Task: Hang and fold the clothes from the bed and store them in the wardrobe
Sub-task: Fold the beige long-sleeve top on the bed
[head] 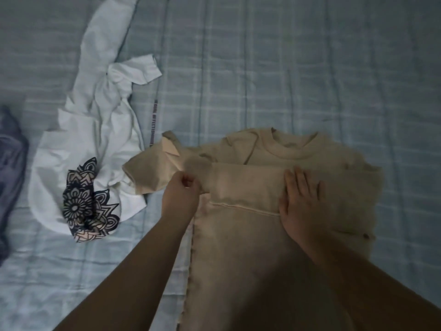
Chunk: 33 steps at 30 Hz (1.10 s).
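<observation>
A beige T-shirt (pixel 250 232) lies spread on the bed, collar toward the far side, with one sleeve folded across its chest. My left hand (pixel 182 197) pinches the shirt's left edge next to the short sleeve. My right hand (pixel 301 201) lies flat with straight fingers on the folded part, pressing it down. A crumpled white T-shirt (pixel 95 130) with a dark mandala print lies to the left of the beige one.
The bed has a pale blue checked sheet (pixel 286 68) stretching back and right. A dark blue garment (pixel 10 168) lies at the left edge. A narrow printed ribbon (pixel 152 120) lies between the two shirts.
</observation>
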### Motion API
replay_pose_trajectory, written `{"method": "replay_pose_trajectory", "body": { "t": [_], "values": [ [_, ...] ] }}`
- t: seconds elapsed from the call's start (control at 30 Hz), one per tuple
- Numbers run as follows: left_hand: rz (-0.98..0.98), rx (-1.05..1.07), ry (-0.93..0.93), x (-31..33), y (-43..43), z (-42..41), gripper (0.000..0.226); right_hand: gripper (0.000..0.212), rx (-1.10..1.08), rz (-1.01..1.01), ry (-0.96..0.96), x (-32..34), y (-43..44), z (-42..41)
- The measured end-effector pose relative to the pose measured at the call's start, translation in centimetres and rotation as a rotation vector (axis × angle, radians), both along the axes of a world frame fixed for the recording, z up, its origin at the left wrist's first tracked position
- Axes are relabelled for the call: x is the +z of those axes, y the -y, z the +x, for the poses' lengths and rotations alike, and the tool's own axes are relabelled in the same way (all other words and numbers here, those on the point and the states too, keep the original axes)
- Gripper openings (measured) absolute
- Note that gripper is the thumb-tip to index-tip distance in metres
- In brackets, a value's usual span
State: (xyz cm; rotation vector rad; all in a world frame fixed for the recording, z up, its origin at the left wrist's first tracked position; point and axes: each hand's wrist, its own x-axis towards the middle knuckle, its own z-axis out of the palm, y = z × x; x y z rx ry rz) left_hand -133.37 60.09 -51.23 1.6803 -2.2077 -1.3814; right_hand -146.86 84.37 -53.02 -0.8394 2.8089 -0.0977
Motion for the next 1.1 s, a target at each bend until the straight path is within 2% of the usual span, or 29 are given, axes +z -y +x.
{"method": "replay_pose_trajectory", "body": {
  "t": [0.2,0.3,0.4,0.57,0.7,0.87,0.93,1.03,1.1],
  "values": [
    [-0.2,0.0,0.035,2.4,6.4,2.3,0.022,0.058,0.279,-0.166,0.037,3.4,8.2,2.5],
    [-0.3,-0.042,0.219,2.9,9.6,3.0,0.03,0.055,0.389,-0.22,0.093,4.0,12.6,3.4],
    [-0.305,-0.043,0.425,2.7,11.5,4.0,0.04,0.054,0.466,-0.217,0.106,3.7,16.1,4.2],
    [-0.239,-0.126,0.431,1.6,13.8,5.0,0.033,0.066,0.452,-0.099,0.045,2.5,19.5,5.6],
    [-0.324,-0.086,0.254,2.9,16.2,5.7,0.017,0.07,0.405,-0.124,0.031,2.4,21.2,5.8],
    [-0.284,0.211,-0.012,6.6,20.0,7.7,0.017,0.071,0.374,-0.189,0.041,3.3,24.0,6.4],
    [-0.207,0.303,-0.18,7.6,21.4,8.5,0.019,0.069,0.361,-0.225,0.069,3.8,24.9,7.2],
    [0.042,0.44,-0.444,8.8,22.8,9.4,0.018,0.063,0.372,-0.212,0.081,4.6,26.0,8.4],
    [0.08,0.471,-0.558,9.4,23.9,10.4,0.018,0.056,0.399,-0.242,0.073,4.9,26.6,8.8]
  ]
}}
